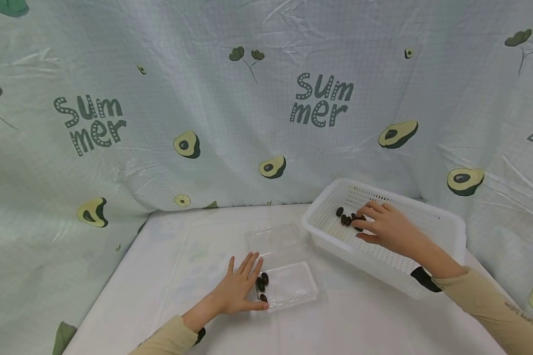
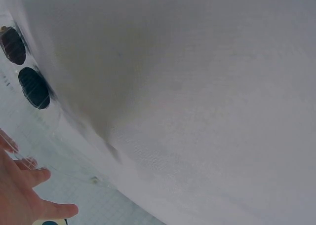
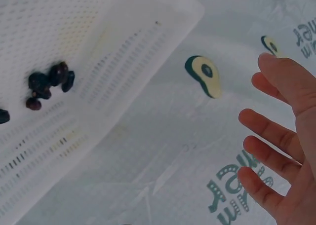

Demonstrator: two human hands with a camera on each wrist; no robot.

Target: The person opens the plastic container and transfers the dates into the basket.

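My left hand rests with fingers spread at the left edge of a clear plastic clamshell box. Inside that edge lie a few small dark oval fruits; two fruits show through the plastic in the left wrist view. Over a white perforated basket hovers my right hand, palm down, fingers apart and slightly bent, holding nothing. Its fingertips overlap a cluster of dark fruits on the basket floor in the head view. The right wrist view shows the cluster to the left of the spread fingers.
The clamshell's transparent lid lies folded back behind the box. A white table carries everything. Behind it hangs a pale curtain printed with avocados and lettering, close to the basket's far side.
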